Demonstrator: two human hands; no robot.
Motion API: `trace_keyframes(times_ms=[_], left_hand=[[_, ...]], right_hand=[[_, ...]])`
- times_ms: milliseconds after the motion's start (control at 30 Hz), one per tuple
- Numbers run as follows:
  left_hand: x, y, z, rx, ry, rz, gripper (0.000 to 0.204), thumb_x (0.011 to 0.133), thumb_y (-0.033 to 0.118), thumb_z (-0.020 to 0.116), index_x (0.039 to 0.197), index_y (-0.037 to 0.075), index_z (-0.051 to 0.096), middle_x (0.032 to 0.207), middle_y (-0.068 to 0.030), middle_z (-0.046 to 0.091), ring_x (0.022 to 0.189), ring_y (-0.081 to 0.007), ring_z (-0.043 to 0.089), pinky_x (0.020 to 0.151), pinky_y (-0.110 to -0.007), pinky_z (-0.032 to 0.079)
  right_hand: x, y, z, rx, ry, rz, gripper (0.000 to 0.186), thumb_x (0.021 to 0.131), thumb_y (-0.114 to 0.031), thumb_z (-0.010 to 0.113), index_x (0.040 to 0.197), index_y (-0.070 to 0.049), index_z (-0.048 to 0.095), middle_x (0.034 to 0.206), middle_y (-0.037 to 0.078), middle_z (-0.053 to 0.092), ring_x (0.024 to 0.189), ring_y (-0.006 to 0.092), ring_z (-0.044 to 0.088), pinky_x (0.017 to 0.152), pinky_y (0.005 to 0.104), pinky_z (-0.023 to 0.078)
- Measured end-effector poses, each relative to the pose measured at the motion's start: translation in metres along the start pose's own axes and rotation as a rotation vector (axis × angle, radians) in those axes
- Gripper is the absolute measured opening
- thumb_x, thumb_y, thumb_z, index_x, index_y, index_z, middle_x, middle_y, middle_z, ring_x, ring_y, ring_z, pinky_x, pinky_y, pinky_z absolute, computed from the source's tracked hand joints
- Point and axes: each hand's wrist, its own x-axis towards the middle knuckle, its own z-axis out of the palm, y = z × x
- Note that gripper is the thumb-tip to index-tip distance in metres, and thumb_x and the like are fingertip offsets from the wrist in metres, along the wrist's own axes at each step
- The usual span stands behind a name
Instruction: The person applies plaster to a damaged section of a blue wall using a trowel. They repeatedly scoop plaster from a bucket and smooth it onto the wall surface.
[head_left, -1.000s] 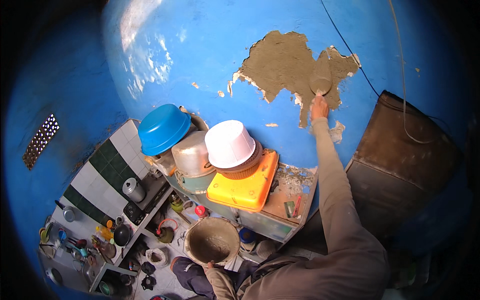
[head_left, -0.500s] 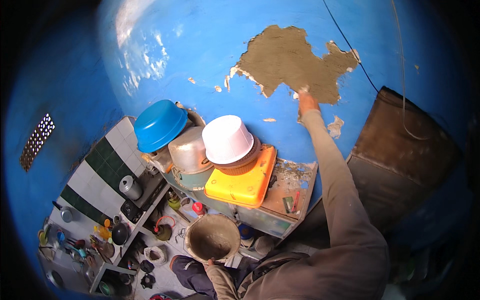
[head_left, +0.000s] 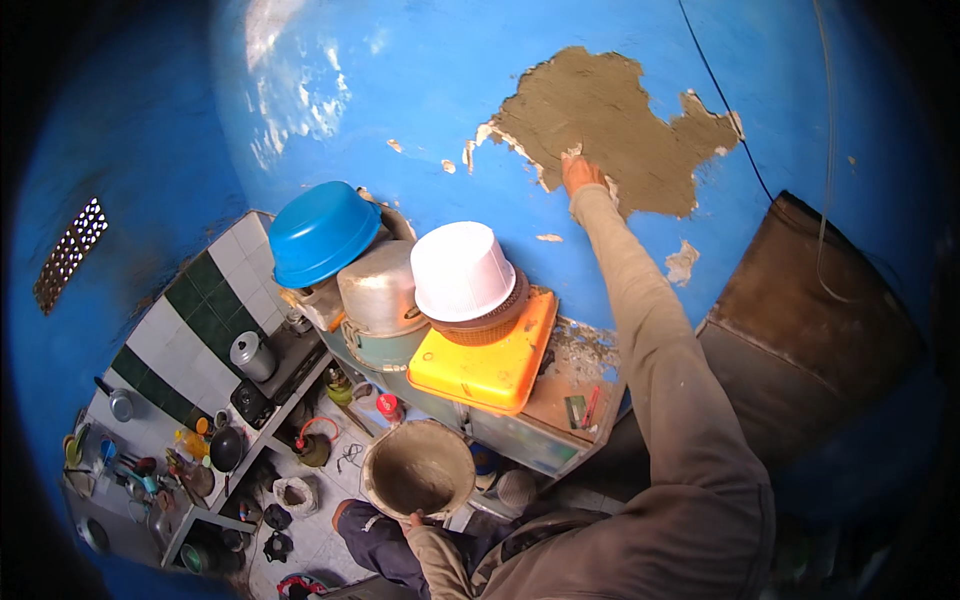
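Observation:
My right arm stretches up to the blue wall point(head_left: 420, 90), where my right hand point(head_left: 583, 176) is closed against the lower left part of a patch of wet grey-brown mortar point(head_left: 610, 110). A small pale bit shows at its fingertips, too small to name. Ragged whitish edges of broken paint border the patch on its left. Low down near my legs, my left hand point(head_left: 415, 519) grips the near rim of a round, mortar-smeared bucket point(head_left: 419, 427). Some grey mortar lies inside the bucket, which tilts slightly toward me.
Below the patch, a cabinet point(head_left: 540, 440) bears a yellow-orange tray point(head_left: 470, 370), a white tub point(head_left: 460, 268), a metal pot point(head_left: 380, 285) and a blue basin point(head_left: 320, 232). A brown panel point(head_left: 800, 290) leans at right; a cable point(head_left: 715, 85) hangs nearby. Kitchen shelves point(head_left: 270, 420) stand left.
My right hand has moved left across the lower part of the mortar patch, and slightly up. My left hand still holds the bucket. The whole view has shifted a little.

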Motion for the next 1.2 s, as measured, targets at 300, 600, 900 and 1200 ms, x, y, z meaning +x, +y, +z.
trace_keyframes(times_ms=[300,600,900,1200], left_hand=[[-0.001,-0.011,-0.006,-0.012,0.050,0.023,0.041,0.081,0.004,0.052,0.122,0.003,0.045,0.095,-0.0075,0.058,0.074,-0.0191,0.056,0.070,-0.031,0.047],[0.005,-0.024,-0.010,0.011,0.069,0.021,0.042,0.081,0.004,0.052,0.123,0.003,0.045,0.096,-0.0077,0.058,0.075,-0.0192,0.056,0.072,-0.031,0.047],[0.020,-0.042,-0.031,0.055,0.096,0.049,0.043,0.080,0.002,0.052,0.122,0.002,0.046,0.097,-0.0079,0.058,0.077,-0.0191,0.056,0.073,-0.031,0.047],[0.005,-0.038,-0.030,0.081,0.181,0.048,0.049,0.073,0.000,0.054,0.121,0.001,0.047,0.097,-0.0061,0.059,0.073,-0.0165,0.056,0.064,-0.029,0.047]], right_hand=[[-0.044,0.074,-0.010,-0.011,0.164,0.027,0.050,0.089,-0.045,0.036,0.100,-0.002,0.061,0.100,0.025,0.059,0.097,0.0441,0.053,0.084,0.0488,0.042],[0.030,0.041,0.057,0.036,0.262,-0.091,0.048,0.090,-0.040,0.035,0.091,0.000,0.062,0.097,0.026,0.058,0.093,0.0442,0.054,0.083,0.0477,0.042],[-0.032,0.040,0.016,-0.183,-0.069,-0.023,0.048,0.089,-0.041,0.038,0.104,-0.002,0.060,0.103,0.030,0.056,0.099,0.0442,0.053,0.087,0.0476,0.042],[-0.012,0.005,0.032,0.154,0.140,-0.234,0.052,0.090,-0.041,0.034,0.085,0.002,0.063,0.090,0.027,0.060,0.092,0.0436,0.055,0.082,0.0491,0.042]])
